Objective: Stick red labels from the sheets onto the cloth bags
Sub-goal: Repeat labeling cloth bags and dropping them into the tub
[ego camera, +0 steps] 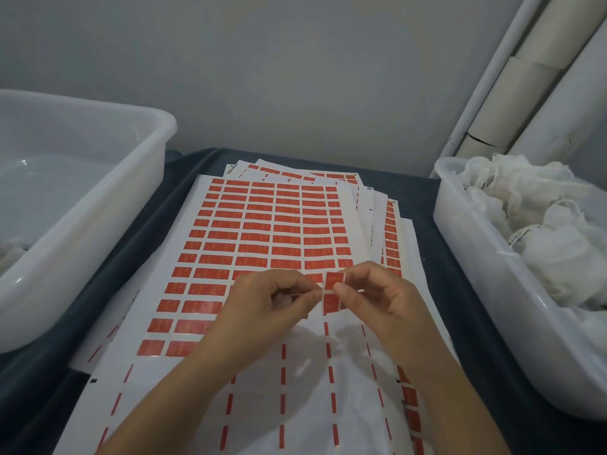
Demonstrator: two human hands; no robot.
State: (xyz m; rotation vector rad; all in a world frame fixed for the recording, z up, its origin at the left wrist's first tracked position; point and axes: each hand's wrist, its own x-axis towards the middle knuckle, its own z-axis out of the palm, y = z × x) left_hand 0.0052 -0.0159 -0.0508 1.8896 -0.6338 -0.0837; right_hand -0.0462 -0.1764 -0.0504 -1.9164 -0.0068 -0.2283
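Observation:
A stack of white sheets (262,224) covered in rows of red labels lies on the dark table. The near part of the top sheet is stripped, with only thin red strips left. Above it my right hand (377,297) pinches a red label (332,292) between thumb and fingers. My left hand (272,303) pinches something thin and white at the label's left edge; what it is cannot be made out. White cloth bags (542,224) fill the tub on the right.
A big translucent tub (98,205) stands at the left with a few white things in its corner. Another white tub (476,274) sits at the right edge. Cardboard tubes (512,93) lean against the grey wall behind it.

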